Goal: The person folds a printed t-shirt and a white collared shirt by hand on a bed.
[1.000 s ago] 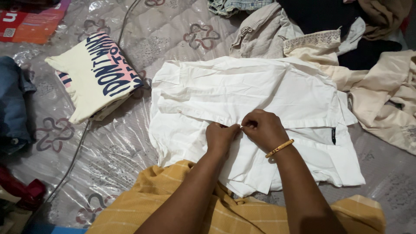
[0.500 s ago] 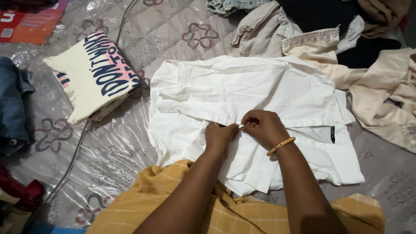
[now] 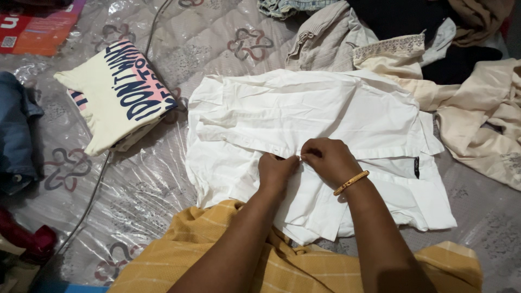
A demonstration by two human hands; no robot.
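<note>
A white button-up shirt [image 3: 315, 108] lies spread flat on a plastic-wrapped mattress [image 3: 141, 190]. My left hand [image 3: 275, 171] and my right hand [image 3: 325, 158] meet at the middle of the shirt's front placket. Both pinch the placket edge between fingers and thumb, fingertips nearly touching. A gold bangle [image 3: 351, 183] circles my right wrist. Whether a button sits between the fingers is hidden. The shirt's collar points to the left and a small black tag [image 3: 416, 167] shows near the hem at the right.
A folded cream T-shirt with dark lettering [image 3: 116, 92] lies to the left. Denim [image 3: 16, 135] sits at the far left edge. Beige, grey and dark clothes [image 3: 434, 59] are heaped at the upper right. A thin cable [image 3: 103, 179] crosses the mattress. My yellow garment [image 3: 282, 266] fills the bottom.
Both hands stay pinched at the same spot on the placket. Only slight finger movement shows.
</note>
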